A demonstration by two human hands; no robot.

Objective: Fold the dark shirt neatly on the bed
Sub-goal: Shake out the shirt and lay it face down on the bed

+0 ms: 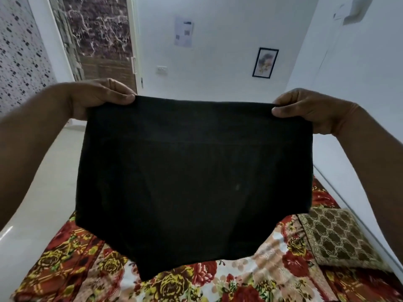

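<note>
Head view, looking forward and down over a bedroom. White walls beyond both hands; speckled wallpaper panel outward of the left forearm.

Bed (72,264) below both hands, covered by floral spread in red, yellow and white. Brown patterned cushion (335,234) on the bed, below and outward of the right forearm, near the right-hand wall.

Dark shirt (192,171) held up in the air between the two hands, well clear of the bed. Already doubled into a compact panel: top edge stretched nearly straight from hand to hand, faint horizontal seam just below that edge, bottom hanging to an uneven point above the spread. Fabric plain black; small pale speck near the middle. Collar, sleeves and buttons not distinguishable.

Marbled dark door (98,40) above the left hand, in a white frame.

Left hand (96,97) closed on the shirt's upper left corner, thumb over the near face, fingers behind the cloth. Right hand (305,110) closed on the upper right corner in like manner, thumb tip visible at the edge.

Framed picture (265,63) on the far wall, above and between the hands, nearer the right. Paper notice (183,31) higher on the same wall. Light switch (161,70) just beside the door frame.
</note>
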